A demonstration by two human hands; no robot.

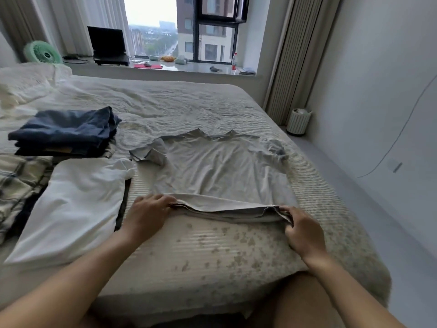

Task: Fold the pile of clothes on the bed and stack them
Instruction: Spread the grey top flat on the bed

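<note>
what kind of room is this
Most likely a bedroom in a high-rise flat: a bed with a grey T-shirt spread on it, curtains, and a window overlooking city buildings.

Bedroom. Window (179, 29) w/ daylight, city view; curtains (295, 55) each side. Sill (189, 67) holds laptop (107, 45), green fan (42, 52). Grey floor (354, 197), bin (299, 121) by wall.

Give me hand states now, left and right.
Left hand: pinching the bottom hem of the grey T-shirt at its left corner.
Right hand: gripping the same hem at its right corner.
</note>
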